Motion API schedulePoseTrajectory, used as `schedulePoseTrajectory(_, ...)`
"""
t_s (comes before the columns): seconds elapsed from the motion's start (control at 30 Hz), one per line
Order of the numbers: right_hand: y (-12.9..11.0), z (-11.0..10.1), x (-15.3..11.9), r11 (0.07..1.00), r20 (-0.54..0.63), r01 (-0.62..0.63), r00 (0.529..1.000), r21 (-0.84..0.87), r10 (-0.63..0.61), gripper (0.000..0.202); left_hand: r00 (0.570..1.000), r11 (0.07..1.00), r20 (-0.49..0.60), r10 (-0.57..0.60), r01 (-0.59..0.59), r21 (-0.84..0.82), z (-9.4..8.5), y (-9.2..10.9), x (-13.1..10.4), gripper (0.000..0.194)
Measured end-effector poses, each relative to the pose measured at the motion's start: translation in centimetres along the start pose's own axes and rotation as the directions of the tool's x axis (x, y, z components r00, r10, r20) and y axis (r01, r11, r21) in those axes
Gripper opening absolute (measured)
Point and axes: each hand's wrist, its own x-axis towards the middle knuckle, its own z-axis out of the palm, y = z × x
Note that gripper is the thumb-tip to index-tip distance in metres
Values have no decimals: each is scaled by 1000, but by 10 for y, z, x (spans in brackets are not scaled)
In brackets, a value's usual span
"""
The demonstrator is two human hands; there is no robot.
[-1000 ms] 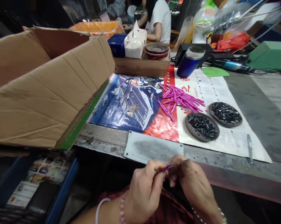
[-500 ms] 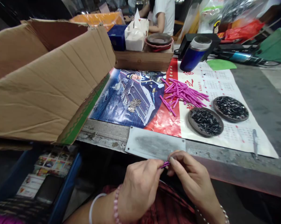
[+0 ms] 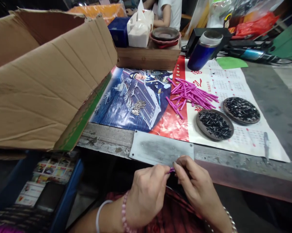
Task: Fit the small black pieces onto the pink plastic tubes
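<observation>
My left hand (image 3: pixel 149 191) is closed on a small purple piece (image 3: pixel 171 170), whose end pokes out at the fingertips. Thumb and fingers of my right hand (image 3: pixel 196 184) pinch at the other end of that piece, close against the left fingertips. Both hands are just below a grey metal plate (image 3: pixel 161 148) at the table's front edge. Beyond it, a pile of purple sticks (image 3: pixel 190 94) lies on a printed calendar sheet (image 3: pixel 109 111). Two round dishes, a nearer one (image 3: pixel 215 125) and a farther one (image 3: pixel 241 110), hold small black pieces. A cluster of tiny patterned pieces (image 3: pixel 138 107) lies on the sheet's blue picture.
An open cardboard box (image 3: pixel 51 87) stands at left, above a blue bin (image 3: pixel 68 191). A wooden box (image 3: pixel 146 59), a blue tumbler (image 3: pixel 204 51) and a black box (image 3: pixel 221 35) stand at the back. A pen-like tool (image 3: pixel 266 145) lies right. Another person (image 3: pixel 168 14) is across the table.
The view has shifted slightly. My right fingers now cover more of the purple piece, so less of it shows between my hands.
</observation>
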Motion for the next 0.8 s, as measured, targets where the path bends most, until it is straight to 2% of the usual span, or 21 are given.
schedulePoseTrajectory(0.07,-2,2,0,995,-16,-60,998,77,61,24,997,992,24,-67,69,-107,0,-1,1,15)
schedulePoseTrajectory(0.13,-4,6,0,974,-25,-119,992,193,126,26,984,943,55,-167,176,-282,1,-1,3,15)
schedulePoseTrajectory(0.2,-7,12,-1,946,-33,-137,988,294,153,24,963,829,81,-258,264,-493,3,0,5,16)
schedulePoseTrajectory(0.27,-9,19,-3,936,-61,-109,989,334,136,15,944,682,97,-316,297,-668,6,2,7,18)
schedulePoseTrajectory(0.33,-9,25,-5,955,-129,-56,987,293,98,7,931,568,96,-353,294,-769,10,4,7,17)
schedulePoseTrajectory(0.43,-6,30,-6,993,-227,39,974,112,-13,3,920,483,73,-386,269,-833,16,5,4,15)
schedulePoseTrajectory(0.5,-5,33,-6,993,-243,111,963,-40,-117,5,916,470,57,-396,256,-845,18,4,0,15)
schedulePoseTrajectory(0.57,-5,36,-4,963,-241,179,944,-200,-225,4,916,494,35,-400,247,-833,20,3,-3,15)
schedulePoseTrajectory(0.67,-8,40,-2,912,-258,206,916,-354,-307,13,917,547,-16,-399,224,-806,22,1,-6,15)
schedulePoseTrajectory(0.73,-10,39,-1,927,-223,181,939,-328,-262,15,916,558,-43,-400,206,-804,22,1,-8,15)
schedulePoseTrajectory(0.8,-13,36,0,968,-123,149,977,-204,-177,19,915,545,-49,-400,194,-815,22,2,-8,15)
